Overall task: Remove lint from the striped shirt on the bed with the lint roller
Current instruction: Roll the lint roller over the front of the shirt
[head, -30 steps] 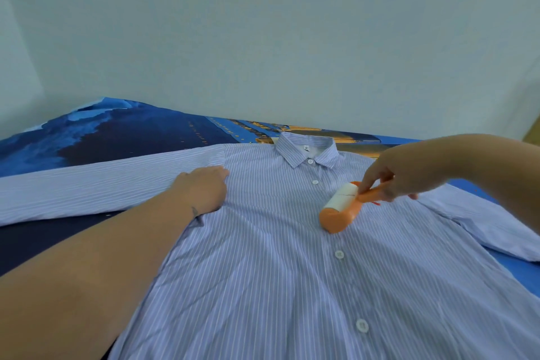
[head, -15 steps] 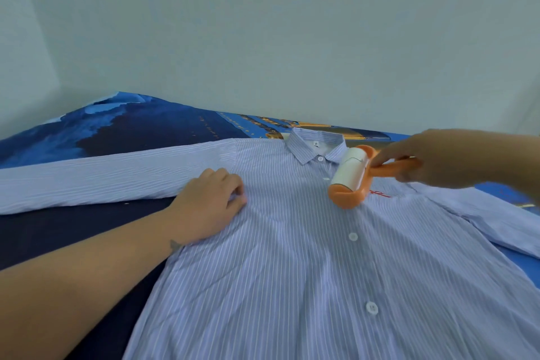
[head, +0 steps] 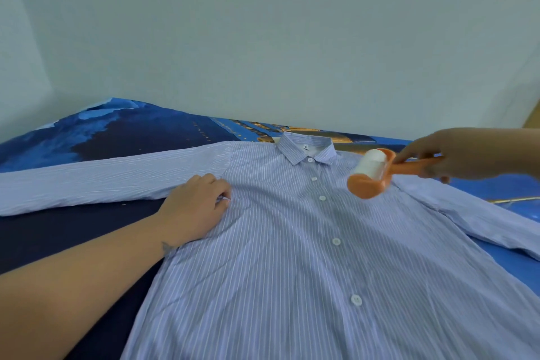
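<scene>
two hands are in view over one garment. the striped shirt (head: 292, 257) lies face up and buttoned on the bed (head: 73, 231), filling the centre and lower part of the frame, its collar (head: 306, 147) toward the wall (head: 263, 38) at upper centre. one sleeve (head: 102, 178) runs straight out to the left edge of the frame; the other sleeve (head: 473, 213) slopes down to the right edge. five white buttons (head: 336, 241) show down the placket.

the left hand (head: 195, 207) lies palm down at centre left, on the shirt just below the shoulder seam, where that sleeve joins the body. its fingers are bent at the tips and press into the cloth, which puckers slightly beside them; whether cloth is pinched between them cannot be told.

the right hand (head: 447, 155) enters from the right edge at upper right. its fingers and thumb are curled round the orange handle of the lint roller (head: 371, 175). the roller's white sticky drum sits in an orange frame and points toward the collar, over the shirt's chest just right of the placket and below the collar. the lower end of the frame appears to meet the cloth; whether the drum itself touches cannot be told.

the bed cover is dark navy beneath the left forearm, with a blue and gold print along the wall side and bright blue at the right.
</scene>
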Demonstrator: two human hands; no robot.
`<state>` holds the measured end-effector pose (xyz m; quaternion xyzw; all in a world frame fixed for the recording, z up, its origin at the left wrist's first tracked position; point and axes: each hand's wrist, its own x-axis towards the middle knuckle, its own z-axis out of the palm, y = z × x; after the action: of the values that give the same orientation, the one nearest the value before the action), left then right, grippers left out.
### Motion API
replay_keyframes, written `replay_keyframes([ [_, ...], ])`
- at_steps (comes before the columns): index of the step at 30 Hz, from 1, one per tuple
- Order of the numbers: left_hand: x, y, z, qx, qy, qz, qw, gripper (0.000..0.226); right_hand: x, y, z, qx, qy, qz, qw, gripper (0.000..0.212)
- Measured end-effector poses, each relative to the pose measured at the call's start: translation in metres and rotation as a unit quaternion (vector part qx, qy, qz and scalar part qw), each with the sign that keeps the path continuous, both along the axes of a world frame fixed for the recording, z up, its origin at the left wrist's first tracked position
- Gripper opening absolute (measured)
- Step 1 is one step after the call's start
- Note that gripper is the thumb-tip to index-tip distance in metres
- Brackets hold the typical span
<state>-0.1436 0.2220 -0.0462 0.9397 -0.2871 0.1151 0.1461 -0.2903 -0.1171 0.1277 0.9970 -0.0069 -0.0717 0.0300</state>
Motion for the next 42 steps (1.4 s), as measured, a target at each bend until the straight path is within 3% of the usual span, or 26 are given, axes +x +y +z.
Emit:
replay_keyframes([
  [6,-0.007,0.011,0.004,-0.05,-0.024,0.013,0.998,0.011,0.0,0.027,-0.023,0.069,-0.002,0.033,0.997,0.023],
  [13,-0.016,0.021,0.008,-0.107,-0.008,-0.011,0.994,0.017,0.012,0.064,-0.055,0.032,0.02,0.066,0.997,0.034],
  [19,-0.02,0.026,-0.004,-0.013,0.025,0.001,1.0,0.03,0.026,0.079,-0.068,0.008,0.034,0.089,0.995,0.037],
  [24,-0.021,0.028,-0.006,-0.02,0.04,0.018,0.999,0.039,0.046,0.105,-0.073,0.006,0.023,0.115,0.993,0.042],
  [31,-0.019,0.027,-0.005,-0.151,0.063,0.033,0.986,0.012,0.073,0.146,-0.075,-0.011,0.003,0.175,0.984,0.041],
  [38,-0.014,0.026,0.0,-0.139,0.086,0.045,0.986,0.009,0.083,0.161,-0.078,-0.019,-0.002,0.194,0.981,0.04],
  [42,-0.016,0.027,-0.002,-0.117,0.057,0.058,0.99,0.01,0.07,0.145,-0.075,-0.004,0.013,0.175,0.985,0.042],
])
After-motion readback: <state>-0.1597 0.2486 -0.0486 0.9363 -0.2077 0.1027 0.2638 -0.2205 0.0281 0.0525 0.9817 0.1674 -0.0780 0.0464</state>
